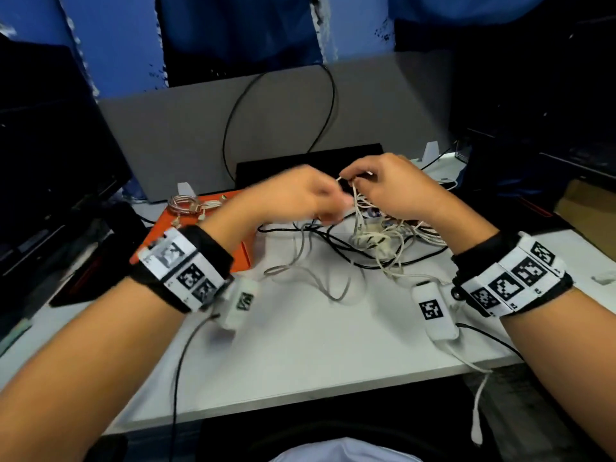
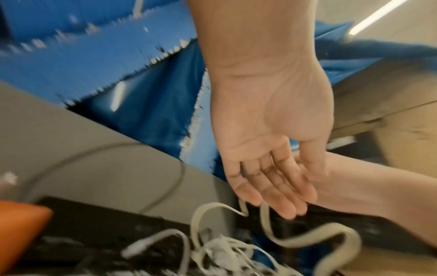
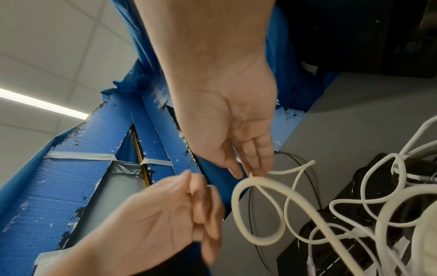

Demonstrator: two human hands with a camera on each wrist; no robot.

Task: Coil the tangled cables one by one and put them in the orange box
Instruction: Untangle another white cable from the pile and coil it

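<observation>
Looking down on a smooth white desk (image 1: 300, 345) against a grey partition (image 1: 186, 128): tangled cables (image 1: 376, 241) at centre, flat orange box (image 1: 240, 258) centre-left holding a coiled braided cable (image 1: 182, 205).

Left wrist: left hand (image 2: 267, 134) blurred, fingers straight, holding nothing.

Right wrist: right hand (image 3: 227, 121) pinching a looping white cable (image 3: 257, 211).

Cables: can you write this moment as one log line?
right hand pinches white cable | left hand beside, blurred | orange box holds one coil
</observation>
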